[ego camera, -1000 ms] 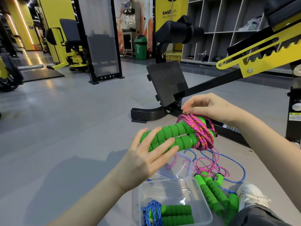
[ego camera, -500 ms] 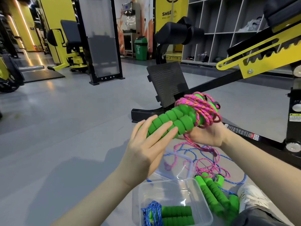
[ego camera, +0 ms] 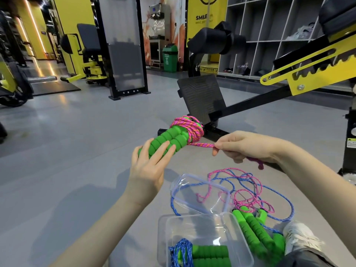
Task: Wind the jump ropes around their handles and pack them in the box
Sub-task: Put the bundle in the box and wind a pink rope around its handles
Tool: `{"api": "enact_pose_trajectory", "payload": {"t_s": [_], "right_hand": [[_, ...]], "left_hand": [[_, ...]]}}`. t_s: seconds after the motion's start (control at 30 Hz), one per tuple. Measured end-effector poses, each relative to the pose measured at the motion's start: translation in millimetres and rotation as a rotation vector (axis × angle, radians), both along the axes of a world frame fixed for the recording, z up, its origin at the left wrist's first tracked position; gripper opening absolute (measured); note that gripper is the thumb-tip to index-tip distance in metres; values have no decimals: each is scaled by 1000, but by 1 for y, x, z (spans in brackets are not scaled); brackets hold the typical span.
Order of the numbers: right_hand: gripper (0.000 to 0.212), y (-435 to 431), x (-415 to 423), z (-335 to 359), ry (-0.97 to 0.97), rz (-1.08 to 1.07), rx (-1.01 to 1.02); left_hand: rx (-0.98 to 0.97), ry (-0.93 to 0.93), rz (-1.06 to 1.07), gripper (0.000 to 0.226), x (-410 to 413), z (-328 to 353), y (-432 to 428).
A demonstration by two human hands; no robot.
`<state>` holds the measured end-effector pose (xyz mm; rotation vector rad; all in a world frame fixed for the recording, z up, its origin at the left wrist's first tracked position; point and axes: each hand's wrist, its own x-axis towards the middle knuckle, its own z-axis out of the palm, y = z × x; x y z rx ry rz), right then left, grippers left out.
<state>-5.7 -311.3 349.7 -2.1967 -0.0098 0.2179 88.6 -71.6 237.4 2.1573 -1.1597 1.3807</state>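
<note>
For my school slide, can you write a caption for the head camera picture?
Left hand holds the green handles while right hand pinches the pink rope taut near the clear box.

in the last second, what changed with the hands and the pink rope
The right hand swung from above the coil, under it, then out to the right; its fingers now pinch the pink braided rope, pulling a strand taut. The left hand still holds the green ribbed foam handles. The clear plastic box and loose ropes beside it stayed put.

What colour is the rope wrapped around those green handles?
The rope is pink with orange flecks; head view.
</note>
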Motion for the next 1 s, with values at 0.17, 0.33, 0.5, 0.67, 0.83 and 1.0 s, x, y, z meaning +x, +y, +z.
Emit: {"api": "enact_pose_trajectory", "payload": {"t_s": [0.17,0.33,0.5,0.67,0.83,1.0], "right_hand": [[23,2,-9,29,-76,44,-384],[10,2,-16,46,-340,54,-359],[10,2,-7,34,-500,21,-253],[9,-12,-3,23,-459,-75,-77],[9,-18,-4,20,-340,-52,-70],[22,-13,-4,20,-227,49,-57]], "left_hand": [[89,3,29,55,4,-4,-1],[239,-85,-104,44,-6,-12,-8],[351,-152,-240,38,-28,-6,-12],[300,-131,-361,37,-56,15,-22],[292,-170,-355,35,-64,19,-26],[297,-207,-341,29,-66,19,-22]]}}
